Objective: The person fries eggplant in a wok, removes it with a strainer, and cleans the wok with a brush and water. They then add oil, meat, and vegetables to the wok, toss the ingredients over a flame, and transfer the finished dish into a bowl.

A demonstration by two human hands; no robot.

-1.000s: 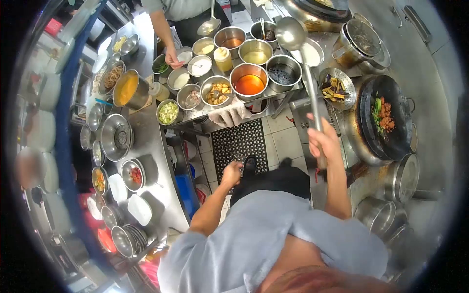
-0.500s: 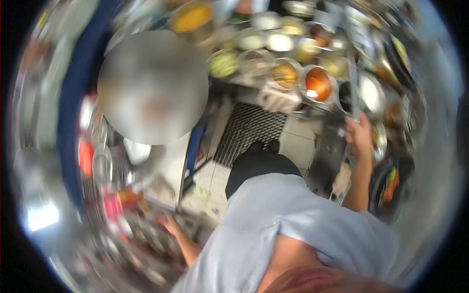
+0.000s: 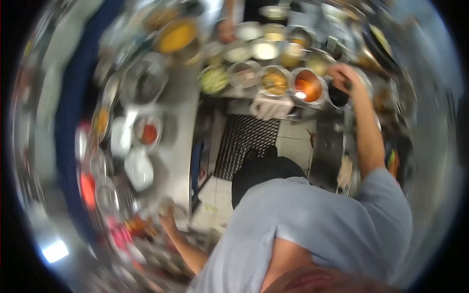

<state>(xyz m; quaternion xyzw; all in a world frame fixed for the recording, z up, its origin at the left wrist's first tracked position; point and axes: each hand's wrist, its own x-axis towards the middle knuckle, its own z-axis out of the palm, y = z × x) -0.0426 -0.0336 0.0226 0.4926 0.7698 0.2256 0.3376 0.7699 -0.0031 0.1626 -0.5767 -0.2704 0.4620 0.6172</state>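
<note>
My right hand [image 3: 344, 79] is over the row of pots, above a dark pot [image 3: 338, 95] and beside a pot of orange-red sauce [image 3: 308, 86]. Its fingers are curled round something small and dark that I cannot make out. My left hand [image 3: 167, 215] reaches low at the left, by the near end of the steel counter [image 3: 177, 146]. It is blurred, and what it touches or holds is unclear. A pale, smeared round shape lies just beyond its fingers.
Other pots hold yellow-orange food [image 3: 274, 81], green food [image 3: 214, 80] and white food [image 3: 264, 50]. A bowl with red food [image 3: 146, 132] and a white dish [image 3: 138, 169] are on the left counter. Another person's hand [image 3: 226, 30] shows behind the pots. A pink cloth [image 3: 271, 106] hangs in front.
My right hand has moved forward and left over the pots, and the long metal handle it held no longer shows. My left hand has shifted slightly. The grey blur over the left counter is gone.
</note>
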